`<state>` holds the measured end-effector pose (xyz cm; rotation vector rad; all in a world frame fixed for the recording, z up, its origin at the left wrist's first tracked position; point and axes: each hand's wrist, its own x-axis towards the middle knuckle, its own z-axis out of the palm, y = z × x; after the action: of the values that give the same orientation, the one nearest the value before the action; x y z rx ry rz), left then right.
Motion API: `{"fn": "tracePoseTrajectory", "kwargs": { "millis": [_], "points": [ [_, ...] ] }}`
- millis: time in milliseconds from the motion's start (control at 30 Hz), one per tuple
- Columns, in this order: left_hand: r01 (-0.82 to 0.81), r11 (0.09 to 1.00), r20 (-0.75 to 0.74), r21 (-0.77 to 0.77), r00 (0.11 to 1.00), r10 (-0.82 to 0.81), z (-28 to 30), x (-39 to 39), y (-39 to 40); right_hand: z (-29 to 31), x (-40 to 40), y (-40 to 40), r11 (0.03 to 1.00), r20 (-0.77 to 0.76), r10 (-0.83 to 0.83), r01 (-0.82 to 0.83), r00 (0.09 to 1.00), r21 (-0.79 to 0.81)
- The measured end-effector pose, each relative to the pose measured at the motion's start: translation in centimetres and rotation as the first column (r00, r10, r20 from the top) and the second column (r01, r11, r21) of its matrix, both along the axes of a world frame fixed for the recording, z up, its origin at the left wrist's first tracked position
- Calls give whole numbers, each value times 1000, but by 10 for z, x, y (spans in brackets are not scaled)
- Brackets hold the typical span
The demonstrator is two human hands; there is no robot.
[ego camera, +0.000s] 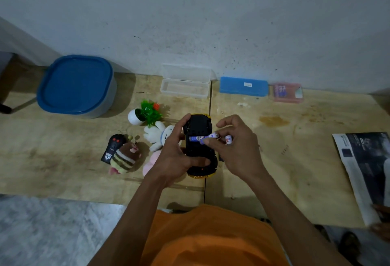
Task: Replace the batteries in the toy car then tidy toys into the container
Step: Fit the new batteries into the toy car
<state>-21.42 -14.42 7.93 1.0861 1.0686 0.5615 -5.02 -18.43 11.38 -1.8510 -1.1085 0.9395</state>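
Observation:
A yellow toy car [198,126] is turned upside down, its black underside facing me, above the wooden table [295,160]. My left hand [177,158] grips it along its left side. My right hand [236,149] pinches a purple-and-white battery [207,138] that lies across the open battery bay, beside another battery [195,138] sitting in the bay. A further battery [228,139] is tucked in the same hand's fingers.
A container with a blue lid [76,84] stands at the back left. A toy plant [145,113], white plush [157,134], striped plush [124,156], pink plush [150,163] and black remote [113,147] lie left of the car. Clear box [184,86], blue case [243,86], battery pack [288,92], magazine [367,170].

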Motion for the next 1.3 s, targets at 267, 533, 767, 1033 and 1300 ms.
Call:
{"fn": "tracePoseTrajectory", "kwargs": {
  "millis": [267, 533, 767, 1033, 1300],
  "points": [
    [22, 999, 63, -24, 998, -20, 6, 4, 1, -9, -7, 7, 935, 256, 243, -296, 936, 197],
    [35, 998, 96, -58, 995, -29, 7, 5, 0, -34, 0, 17, 821, 496, 463, -566, 734, 72],
    [41, 998, 49, -43, 998, -39, 8, 3, 2, -25, 1, 20, 817, 520, 456, -572, 722, 78],
    [56, 996, 39, -71, 998, -54, 12, 2, 2, -23, 1, 22, 834, 440, 512, -550, 738, -46],
    [3, 996, -24, -93, 1000, -5, 10, -3, 6, 5, 11, 17, 970, -502, -61, -67, 863, -232]
  ]
}}
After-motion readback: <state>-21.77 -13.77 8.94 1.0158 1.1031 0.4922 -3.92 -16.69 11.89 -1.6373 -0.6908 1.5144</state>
